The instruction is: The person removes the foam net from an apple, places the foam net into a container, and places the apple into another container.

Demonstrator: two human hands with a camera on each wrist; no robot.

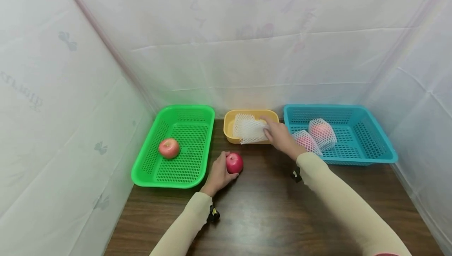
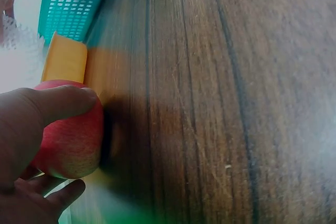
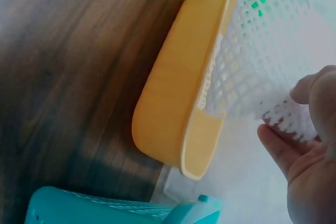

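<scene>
A red apple (image 1: 234, 163) stands on the dark wooden table, and my left hand (image 1: 219, 172) grips it from the left side. In the left wrist view the thumb lies across the apple (image 2: 71, 135) while other fingers curl beneath it. My right hand (image 1: 280, 135) pinches one end of a white foam net sleeve (image 1: 255, 131) over the yellow container (image 1: 233, 139). Seen from the right wrist, the foam net (image 3: 257, 56) spreads out from between thumb and fingers, above the container's rim. Another white foam net (image 1: 243, 118) lies inside that container.
At left, a green basket (image 1: 208, 158) holds one pinkish apple (image 1: 169, 148). The blue basket (image 1: 374, 146) at right has two net-wrapped apples, one (image 1: 322, 130) behind the other (image 1: 306, 141). White curtains (image 1: 226, 67) enclose the table's back and sides.
</scene>
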